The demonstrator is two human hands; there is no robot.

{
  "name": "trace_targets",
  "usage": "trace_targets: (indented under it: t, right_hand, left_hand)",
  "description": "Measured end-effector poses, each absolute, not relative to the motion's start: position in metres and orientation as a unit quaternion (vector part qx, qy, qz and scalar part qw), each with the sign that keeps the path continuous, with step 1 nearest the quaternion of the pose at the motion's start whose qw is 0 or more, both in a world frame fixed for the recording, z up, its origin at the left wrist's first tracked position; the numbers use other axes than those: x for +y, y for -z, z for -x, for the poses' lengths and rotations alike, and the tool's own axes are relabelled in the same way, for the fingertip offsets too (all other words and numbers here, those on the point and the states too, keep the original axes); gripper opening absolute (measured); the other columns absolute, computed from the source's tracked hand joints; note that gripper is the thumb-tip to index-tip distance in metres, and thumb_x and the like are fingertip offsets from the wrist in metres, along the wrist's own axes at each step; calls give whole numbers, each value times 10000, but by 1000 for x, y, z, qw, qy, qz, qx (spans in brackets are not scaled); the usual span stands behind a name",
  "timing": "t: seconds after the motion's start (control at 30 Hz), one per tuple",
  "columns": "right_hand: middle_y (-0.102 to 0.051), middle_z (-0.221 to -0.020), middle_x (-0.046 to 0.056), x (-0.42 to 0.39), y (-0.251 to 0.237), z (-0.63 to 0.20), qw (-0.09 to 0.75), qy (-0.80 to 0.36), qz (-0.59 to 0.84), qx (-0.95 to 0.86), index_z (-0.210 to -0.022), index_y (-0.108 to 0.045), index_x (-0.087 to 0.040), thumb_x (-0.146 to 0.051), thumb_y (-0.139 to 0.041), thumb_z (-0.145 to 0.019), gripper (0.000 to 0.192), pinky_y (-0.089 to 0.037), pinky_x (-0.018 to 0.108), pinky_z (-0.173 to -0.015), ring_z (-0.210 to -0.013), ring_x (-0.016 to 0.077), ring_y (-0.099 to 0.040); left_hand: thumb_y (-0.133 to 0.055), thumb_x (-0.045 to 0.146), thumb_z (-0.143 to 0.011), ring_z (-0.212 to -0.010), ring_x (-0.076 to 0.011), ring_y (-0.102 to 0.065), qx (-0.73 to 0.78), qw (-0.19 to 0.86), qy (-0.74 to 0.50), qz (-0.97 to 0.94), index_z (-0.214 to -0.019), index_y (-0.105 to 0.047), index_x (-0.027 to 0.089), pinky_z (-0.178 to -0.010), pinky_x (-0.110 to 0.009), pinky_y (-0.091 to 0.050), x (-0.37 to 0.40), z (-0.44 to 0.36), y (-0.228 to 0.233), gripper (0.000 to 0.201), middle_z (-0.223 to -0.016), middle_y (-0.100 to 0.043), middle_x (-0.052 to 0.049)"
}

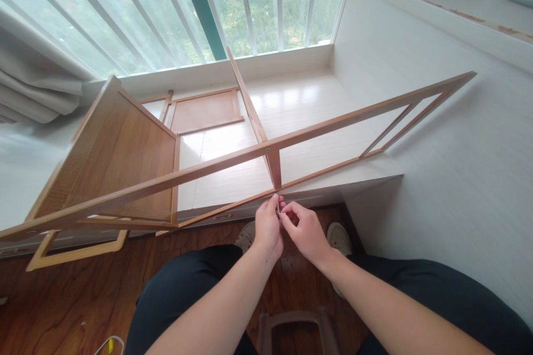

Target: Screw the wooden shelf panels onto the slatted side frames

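Note:
Just below the middle joint of the wooden frame (216, 165), my left hand (268, 227) is closed in a pinch on a thin metal rod (278, 208). Close on its right, my right hand (307, 231) has thumb and forefinger pinched together at the lower end of the same rod. The rod's tip and its exact kind are too small to make out. Long rails of the frame lean across the ledge, joined by an upright crosspiece (273, 167) above my fingers. To the left, a brown wooden panel (133, 150) stands tilted, attached to the frame.
Behind the frame, a smaller wooden panel (204, 111) lies on the white ledge (300, 100) below the barred window. A light wooden loop (79, 254) sticks out at lower left. A plastic stool (295, 319) is between my legs. A white wall (449, 188) bounds the right.

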State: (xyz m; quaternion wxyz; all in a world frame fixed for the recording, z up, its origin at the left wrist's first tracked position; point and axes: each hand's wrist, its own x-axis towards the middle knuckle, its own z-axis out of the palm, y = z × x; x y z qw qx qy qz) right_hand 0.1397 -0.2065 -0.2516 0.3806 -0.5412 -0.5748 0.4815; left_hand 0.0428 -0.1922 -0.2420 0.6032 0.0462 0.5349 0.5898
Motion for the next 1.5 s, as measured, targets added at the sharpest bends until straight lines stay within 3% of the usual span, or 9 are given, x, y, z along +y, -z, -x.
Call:
trace_targets:
  t: [0.27,0.63,0.9,1.23,1.5]
  right_hand:
    - [-685,-768,12,-208,250,-143,361,-345,554,-666,-796,-608,-216,-279,-574,-911,136,-395,268,-648,-645,159,-578]
    - [-710,-826,24,-209,252,-146,350,-268,520,-732,-898,-645,-213,-261,-538,-969,137,-424,268,-716,-740,175,-641]
    - [-708,-812,18,-209,251,-145,353,-257,505,-744,-882,-646,-214,-270,-526,-986,168,-431,261,-712,-737,166,-648]
    - [-747,-875,40,-207,250,-145,312,-301,528,-730,-932,-666,-216,-279,-519,-986,169,-445,271,-761,-796,189,-681]
    - [-738,-806,36,-207,254,-141,269,-320,555,-719,-826,-640,-214,-203,-508,-970,196,-358,274,-650,-710,189,-658]
  left_hand:
    - [-831,347,-677,-591,-107,-555,529,608,-590,-50,-805,-686,114,-599,-234,-465,-191,-43,245,302,-655,-604,-2]
    - [-867,394,-657,-570,-103,-549,521,613,-592,-51,-813,-688,120,-580,-242,-463,-192,-44,244,362,-654,-595,10]
    - [-865,435,-684,-576,-107,-558,527,612,-587,-58,-838,-687,128,-593,-251,-473,-193,-43,244,386,-671,-606,4]
    - [-855,354,-664,-625,-115,-580,531,620,-575,-52,-815,-695,121,-612,-240,-477,-195,-46,240,321,-688,-632,-8]
    - [-790,312,-674,-647,-116,-573,560,628,-537,-56,-787,-711,121,-610,-226,-461,-199,-49,243,236,-689,-637,-5]
